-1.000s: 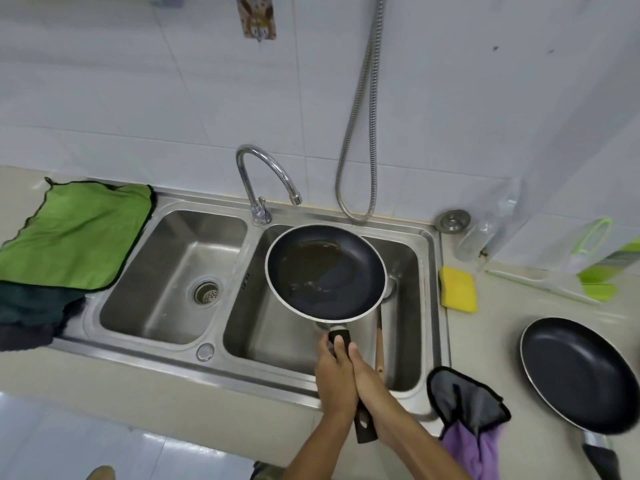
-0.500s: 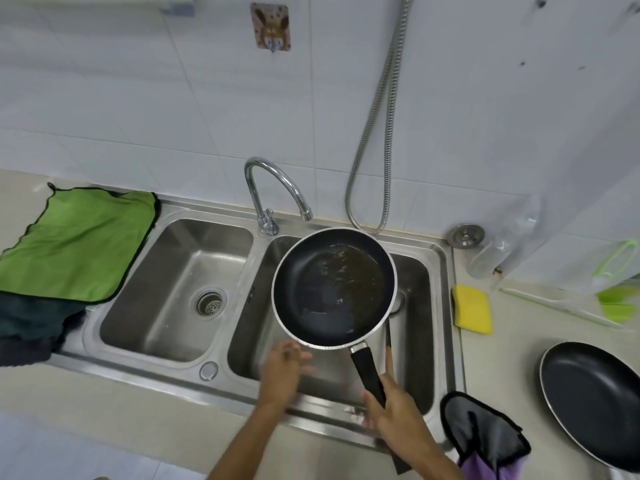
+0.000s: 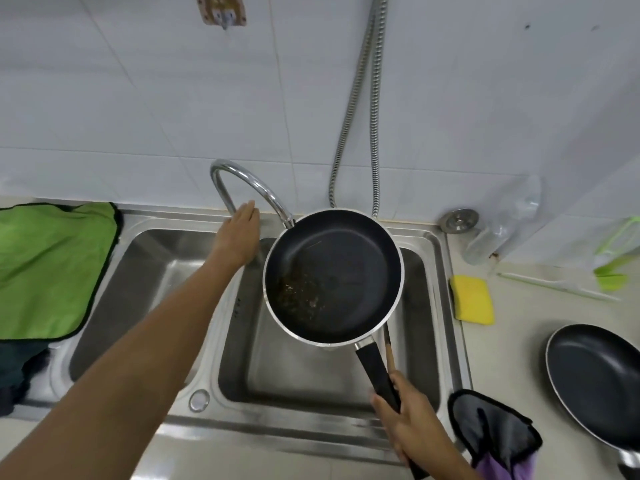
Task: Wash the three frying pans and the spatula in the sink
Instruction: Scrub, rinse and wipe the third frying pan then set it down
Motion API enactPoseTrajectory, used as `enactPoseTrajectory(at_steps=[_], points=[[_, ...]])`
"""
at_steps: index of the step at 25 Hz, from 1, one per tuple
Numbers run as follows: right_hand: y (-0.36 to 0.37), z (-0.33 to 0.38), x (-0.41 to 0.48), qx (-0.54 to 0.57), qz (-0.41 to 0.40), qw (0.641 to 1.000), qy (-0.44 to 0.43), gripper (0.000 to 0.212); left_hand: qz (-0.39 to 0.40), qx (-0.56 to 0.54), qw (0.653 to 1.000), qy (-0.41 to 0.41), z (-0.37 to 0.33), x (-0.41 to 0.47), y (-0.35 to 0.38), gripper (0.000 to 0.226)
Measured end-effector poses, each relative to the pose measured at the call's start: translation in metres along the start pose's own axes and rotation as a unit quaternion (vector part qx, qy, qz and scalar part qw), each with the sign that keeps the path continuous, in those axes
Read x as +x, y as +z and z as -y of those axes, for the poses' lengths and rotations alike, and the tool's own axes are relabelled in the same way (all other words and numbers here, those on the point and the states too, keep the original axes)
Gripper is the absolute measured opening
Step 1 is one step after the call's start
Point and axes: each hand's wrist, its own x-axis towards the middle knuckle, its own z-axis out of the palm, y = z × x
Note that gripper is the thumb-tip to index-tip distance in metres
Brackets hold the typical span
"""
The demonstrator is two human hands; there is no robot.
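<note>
A black frying pan with a silver rim and brown residue inside hangs over the right basin of the steel sink. My right hand grips its black handle at the sink's front edge. My left hand is stretched out flat, fingers together, over the base of the curved tap, holding nothing. A wooden spatula handle shows just right of the pan handle; its blade is hidden under the pan. A second black pan lies on the counter at the right.
A green cloth lies left of the sink over a dark cloth. A yellow sponge sits right of the sink, a grey and purple cloth at the front right. A metal hose hangs on the tiled wall. A clear bottle lies at the back right.
My left hand has let go of the pan handle and reached forward to the tap. My right hand alone holds the pan, which has moved back under the spout.
</note>
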Motion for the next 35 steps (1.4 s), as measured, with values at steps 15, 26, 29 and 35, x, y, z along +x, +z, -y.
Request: enactPoseTrajectory(at_steps=[15, 26, 29, 35], points=[[-0.034, -0.003, 0.01, -0.456, -0.027, 0.888, -0.048, 0.026, -0.088, -0.11, 0.989, -0.046, 0.007, -0.041, 0.037, 0.063], [-0.021, -0.007, 0.018, -0.229, 0.003, 0.973, 0.018, 0.026, -0.017, -0.149, 0.984, -0.1, 0.004, -0.066, 0.066, 0.065], [-0.018, -0.011, 0.017, -0.185, 0.017, 0.983, 0.012, 0.016, 0.037, -0.158, 0.981, -0.108, -0.001, -0.073, 0.076, 0.069], [-0.009, -0.011, 0.009, 0.018, 0.049, 0.998, 0.027, 0.015, 0.072, -0.264, 0.954, -0.123, -0.006, -0.076, 0.068, 0.061]])
